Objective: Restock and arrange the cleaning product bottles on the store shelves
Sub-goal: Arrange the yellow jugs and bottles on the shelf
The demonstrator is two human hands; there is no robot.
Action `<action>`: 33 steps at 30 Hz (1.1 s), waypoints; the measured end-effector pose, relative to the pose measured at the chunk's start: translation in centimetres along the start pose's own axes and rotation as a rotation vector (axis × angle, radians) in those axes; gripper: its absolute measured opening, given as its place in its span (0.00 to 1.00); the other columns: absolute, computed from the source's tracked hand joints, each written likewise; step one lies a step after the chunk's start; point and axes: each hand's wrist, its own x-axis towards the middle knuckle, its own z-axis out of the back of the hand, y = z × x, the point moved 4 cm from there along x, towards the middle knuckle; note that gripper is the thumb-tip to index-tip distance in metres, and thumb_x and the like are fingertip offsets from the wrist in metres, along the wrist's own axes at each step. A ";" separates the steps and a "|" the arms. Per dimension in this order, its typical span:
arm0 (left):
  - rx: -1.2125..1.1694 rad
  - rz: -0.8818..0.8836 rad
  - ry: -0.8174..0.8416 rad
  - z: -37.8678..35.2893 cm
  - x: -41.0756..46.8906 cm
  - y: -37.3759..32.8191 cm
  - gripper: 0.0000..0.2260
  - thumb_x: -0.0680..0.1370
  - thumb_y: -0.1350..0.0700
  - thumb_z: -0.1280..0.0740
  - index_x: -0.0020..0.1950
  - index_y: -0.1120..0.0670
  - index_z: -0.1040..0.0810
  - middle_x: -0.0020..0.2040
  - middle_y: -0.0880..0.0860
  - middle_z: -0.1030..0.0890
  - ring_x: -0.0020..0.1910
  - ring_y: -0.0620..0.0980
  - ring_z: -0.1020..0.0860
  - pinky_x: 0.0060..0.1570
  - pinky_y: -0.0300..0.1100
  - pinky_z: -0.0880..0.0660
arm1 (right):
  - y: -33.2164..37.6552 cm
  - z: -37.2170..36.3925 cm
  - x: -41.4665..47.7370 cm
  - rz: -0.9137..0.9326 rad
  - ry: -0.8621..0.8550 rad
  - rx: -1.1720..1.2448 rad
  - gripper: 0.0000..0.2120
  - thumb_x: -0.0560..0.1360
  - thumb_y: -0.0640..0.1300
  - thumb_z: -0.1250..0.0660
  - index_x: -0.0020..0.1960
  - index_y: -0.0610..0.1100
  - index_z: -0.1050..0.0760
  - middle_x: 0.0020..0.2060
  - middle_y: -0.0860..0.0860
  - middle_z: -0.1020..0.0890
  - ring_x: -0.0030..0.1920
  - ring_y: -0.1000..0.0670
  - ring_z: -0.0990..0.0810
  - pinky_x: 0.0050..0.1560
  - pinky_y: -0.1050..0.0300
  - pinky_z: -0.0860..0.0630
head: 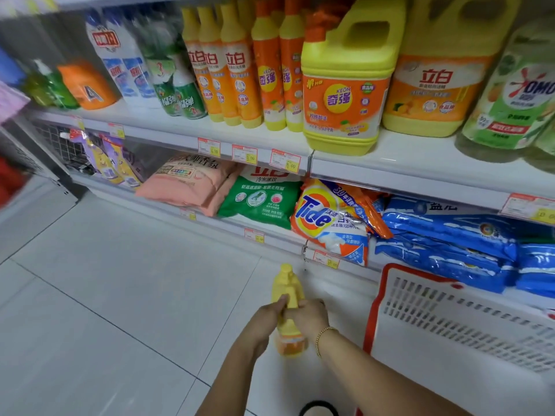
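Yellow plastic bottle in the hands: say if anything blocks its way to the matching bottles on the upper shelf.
Nothing visible does. The left hand and right hand hold the yellow plastic bottle; only open air lies between it and the orange-and-yellow shelf bottles.

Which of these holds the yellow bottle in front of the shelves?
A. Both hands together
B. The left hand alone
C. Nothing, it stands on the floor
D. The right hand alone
A: the left hand and the right hand both grip the yellow bottle around its middle, above the floor tiles, to the left of the white basket.
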 end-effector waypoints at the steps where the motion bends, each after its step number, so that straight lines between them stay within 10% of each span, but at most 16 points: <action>1: -0.025 -0.021 0.018 -0.1 -0.5 -0.4 0.14 0.83 0.49 0.44 0.58 0.54 0.23 0.54 0.47 0.21 0.47 0.39 0.25 0.54 0.38 0.34 | 0.4 0.6 -0.2 0.018 -0.006 0.003 0.15 0.54 0.57 0.30 0.32 0.46 0.24 0.46 0.43 0.20 0.47 0.45 0.20 0.43 0.58 0.23; 7: -0.040 -0.310 -0.023 2.2 -3.6 -3.3 0.11 0.74 0.47 0.32 0.54 0.46 0.17 0.55 0.45 0.18 0.56 0.44 0.22 0.55 0.39 0.26 | 4.8 8.3 -7.1 0.216 -0.062 0.294 0.07 0.71 0.43 0.30 0.47 0.42 0.21 0.45 0.44 0.18 0.42 0.50 0.22 0.37 0.60 0.27; 13: -0.017 -0.250 -0.033 1.7 -4.8 -5.3 0.45 0.52 0.39 0.23 0.66 0.51 0.29 0.61 0.54 0.24 0.55 0.49 0.21 0.47 0.41 0.23 | 11.6 17.6 -15.8 0.537 -0.060 0.664 0.20 0.63 0.45 0.28 0.54 0.41 0.19 0.48 0.43 0.15 0.50 0.43 0.17 0.54 0.47 0.23; 18: -0.236 -0.474 0.189 -5.0 -5.8 -13.3 0.47 0.63 0.54 0.19 0.76 0.46 0.41 0.61 0.59 0.20 0.54 0.55 0.18 0.46 0.45 0.20 | 16.7 24.3 -21.1 0.842 -0.121 0.842 0.14 0.68 0.42 0.33 0.53 0.41 0.21 0.46 0.48 0.14 0.48 0.52 0.16 0.45 0.59 0.20; 25: -0.122 -0.795 0.215 -13.5 -6.1 -23.5 0.30 0.70 0.60 0.23 0.68 0.48 0.32 0.58 0.53 0.18 0.58 0.49 0.20 0.54 0.40 0.22 | 18.7 30.0 -22.4 1.098 -0.254 0.624 0.18 0.61 0.48 0.24 0.48 0.44 0.20 0.50 0.40 0.24 0.48 0.51 0.22 0.44 0.61 0.25; 28: -0.140 -0.887 0.181 -15.8 -5.4 -26.5 0.37 0.70 0.64 0.25 0.70 0.43 0.40 0.60 0.45 0.23 0.50 0.30 0.21 0.48 0.30 0.23 | 19.1 32.9 -21.1 1.137 -0.313 0.567 0.09 0.62 0.44 0.25 0.42 0.49 0.18 0.49 0.48 0.26 0.49 0.51 0.25 0.45 0.59 0.26; 33: -0.160 -0.950 0.057 -18.1 -3.0 -28.7 0.48 0.68 0.61 0.22 0.77 0.42 0.49 0.66 0.43 0.28 0.55 0.30 0.24 0.62 0.45 0.25 | 20.2 36.4 -17.5 1.115 -0.314 0.488 0.07 0.64 0.40 0.28 0.42 0.47 0.19 0.47 0.51 0.25 0.50 0.49 0.25 0.47 0.53 0.28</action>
